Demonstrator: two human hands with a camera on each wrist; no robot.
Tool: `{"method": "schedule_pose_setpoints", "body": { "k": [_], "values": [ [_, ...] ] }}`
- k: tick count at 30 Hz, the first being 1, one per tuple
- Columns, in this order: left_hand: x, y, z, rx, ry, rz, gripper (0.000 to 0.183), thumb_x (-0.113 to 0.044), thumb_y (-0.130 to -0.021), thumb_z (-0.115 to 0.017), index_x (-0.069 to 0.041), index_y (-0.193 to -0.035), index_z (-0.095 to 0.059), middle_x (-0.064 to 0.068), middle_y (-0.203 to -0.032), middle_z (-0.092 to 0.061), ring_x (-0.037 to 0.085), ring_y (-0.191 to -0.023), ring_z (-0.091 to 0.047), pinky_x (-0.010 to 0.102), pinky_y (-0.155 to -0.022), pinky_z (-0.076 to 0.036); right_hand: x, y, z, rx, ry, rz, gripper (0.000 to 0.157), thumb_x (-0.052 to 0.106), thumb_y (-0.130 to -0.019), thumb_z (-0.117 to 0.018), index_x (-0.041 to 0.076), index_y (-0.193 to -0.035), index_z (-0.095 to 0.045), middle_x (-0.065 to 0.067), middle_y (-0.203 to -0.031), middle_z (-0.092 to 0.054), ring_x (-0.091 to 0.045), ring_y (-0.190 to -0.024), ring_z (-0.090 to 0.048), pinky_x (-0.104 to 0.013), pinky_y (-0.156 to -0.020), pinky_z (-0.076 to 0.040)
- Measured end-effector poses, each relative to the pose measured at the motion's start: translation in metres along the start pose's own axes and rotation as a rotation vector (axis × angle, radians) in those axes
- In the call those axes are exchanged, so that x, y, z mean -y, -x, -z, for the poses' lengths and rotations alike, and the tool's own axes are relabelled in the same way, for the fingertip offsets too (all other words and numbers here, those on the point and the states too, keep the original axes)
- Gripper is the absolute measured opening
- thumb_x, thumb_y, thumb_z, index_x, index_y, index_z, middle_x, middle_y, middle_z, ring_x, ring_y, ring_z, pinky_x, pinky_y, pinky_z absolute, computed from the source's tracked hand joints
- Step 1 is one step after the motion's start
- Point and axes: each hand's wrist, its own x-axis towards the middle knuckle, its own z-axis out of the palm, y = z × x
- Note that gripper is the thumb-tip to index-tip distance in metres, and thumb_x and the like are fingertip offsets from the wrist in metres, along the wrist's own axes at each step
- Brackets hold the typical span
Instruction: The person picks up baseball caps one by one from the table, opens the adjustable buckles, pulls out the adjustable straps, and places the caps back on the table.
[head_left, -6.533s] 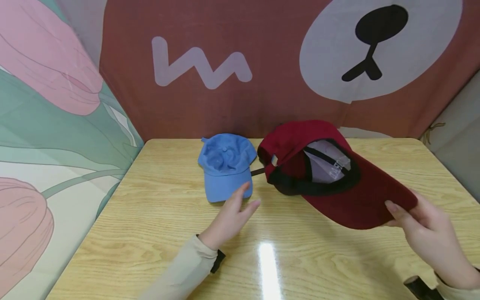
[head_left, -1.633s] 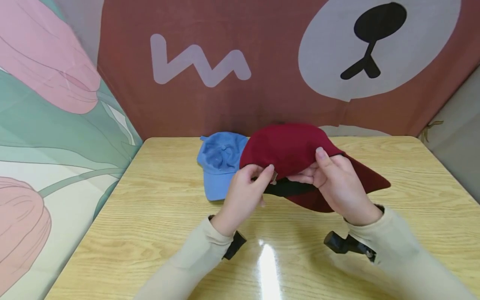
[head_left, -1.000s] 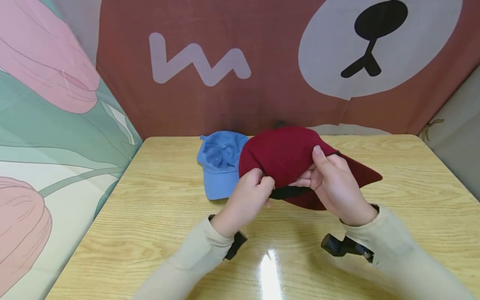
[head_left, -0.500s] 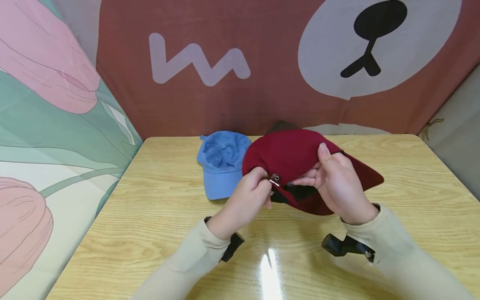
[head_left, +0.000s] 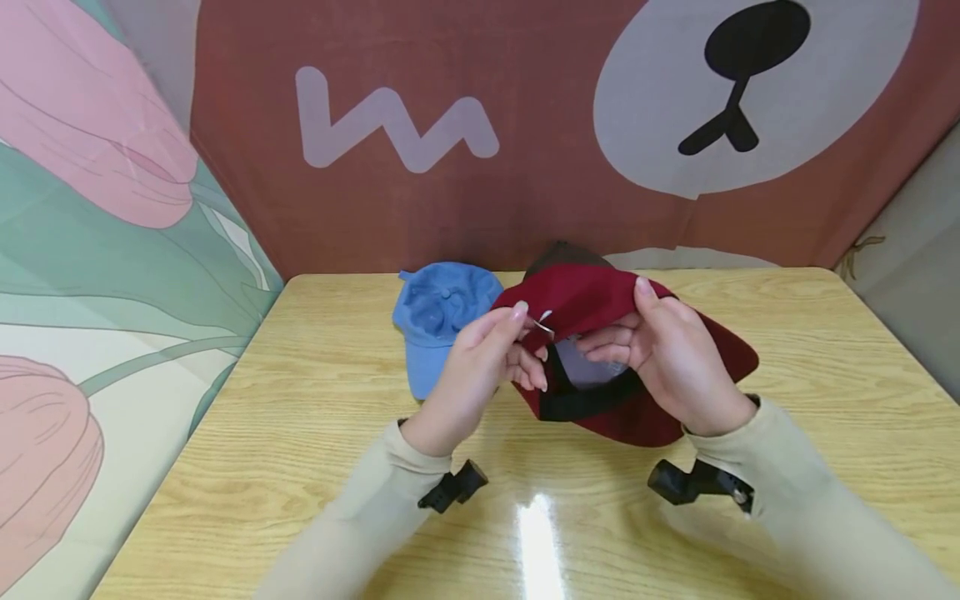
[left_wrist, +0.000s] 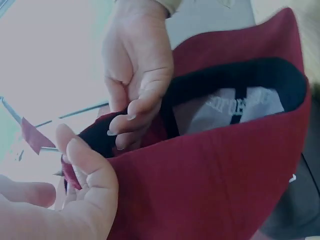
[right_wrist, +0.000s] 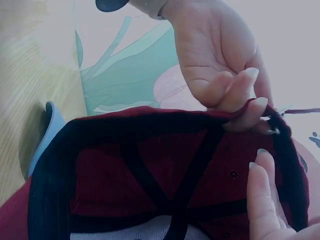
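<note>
A dark red baseball cap [head_left: 585,287] is held up between both hands, its opening turned toward me and its brim pointing right. My left hand [head_left: 476,371] pinches the cap's back strap between thumb and forefinger, beside a metal buckle [head_left: 545,327]. In the left wrist view a red strap end [left_wrist: 32,135] sticks out past the fingertips. My right hand [head_left: 678,362] grips the cap's side edge, thumb outside and fingers inside. The right wrist view shows the black sweatband [right_wrist: 135,127] and the right fingers [right_wrist: 262,192] within the crown.
Just left of the red cap, a blue cap [head_left: 446,312] lies on the wooden table [head_left: 300,417], brim toward me. A dark brown cap [head_left: 564,252] shows partly behind the red one. Printed cloths [head_left: 420,217] hang behind and at the left.
Much earlier, my right hand held the brim and the left was free. In the last half second, my left hand rises, its lower fingers uncurl, and the cap tilts to show its inside.
</note>
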Motion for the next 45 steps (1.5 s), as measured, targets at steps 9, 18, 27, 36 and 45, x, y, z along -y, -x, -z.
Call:
{"method": "schedule_pose_setpoints", "body": {
  "k": [9, 18, 27, 36, 45],
  "values": [
    [-0.006, -0.010, 0.003, -0.007, 0.171, -0.003, 0.020, -0.010, -0.103, -0.045, -0.003, -0.090, -0.058, 0.006, -0.074, -0.061, 0.012, -0.055, -0.061, 0.024, -0.062, -0.053, -0.001, -0.004, 0.002, 0.012, 0.034, -0.077, 0.041, 0.029, -0.107, -0.035, 0.004, -0.106, -0.067, -0.012, -0.092, -0.071, -0.023, -0.074, -0.070, -0.032, -0.071, -0.057],
    [-0.015, -0.017, -0.003, -0.091, 0.310, -0.079, 0.023, -0.006, -0.102, -0.043, -0.009, -0.082, -0.054, 0.007, -0.072, -0.060, 0.010, -0.054, -0.061, 0.024, -0.062, -0.052, 0.002, -0.004, -0.003, -0.075, 0.292, -0.038, 0.052, 0.033, -0.106, -0.038, -0.014, -0.101, -0.058, -0.012, -0.087, -0.070, -0.023, -0.069, -0.069, -0.032, -0.064, -0.057],
    [-0.023, -0.027, -0.006, -0.116, 0.334, -0.137, 0.026, -0.005, -0.102, -0.043, -0.008, -0.079, -0.055, 0.007, -0.074, -0.061, 0.011, -0.056, -0.063, 0.025, -0.063, -0.055, 0.010, -0.012, -0.024, -0.244, 1.038, 0.555, 0.020, -0.006, -0.082, -0.073, -0.010, -0.099, -0.062, -0.014, -0.077, -0.065, -0.014, -0.058, -0.060, -0.015, -0.062, -0.049],
    [-0.025, -0.029, -0.007, -0.100, 0.313, -0.101, 0.024, -0.007, -0.102, -0.044, -0.007, -0.081, -0.055, 0.006, -0.072, -0.061, 0.011, -0.054, -0.063, 0.025, -0.063, -0.055, 0.011, -0.026, -0.033, -0.207, 1.341, 0.794, 0.032, 0.002, -0.077, -0.079, -0.006, -0.107, -0.069, -0.016, -0.075, -0.058, -0.022, -0.058, -0.049, -0.035, -0.052, -0.049],
    [-0.024, -0.031, -0.005, -0.076, 0.229, -0.066, 0.024, -0.009, -0.103, -0.045, -0.006, -0.080, -0.053, 0.005, -0.071, -0.062, 0.010, -0.052, -0.060, 0.024, -0.060, -0.053, 0.012, -0.032, -0.032, -0.215, 1.386, 0.872, 0.027, 0.002, -0.075, -0.079, -0.005, -0.100, -0.072, -0.017, -0.076, -0.058, -0.025, -0.056, -0.048, -0.038, -0.051, -0.046]
  ]
}}
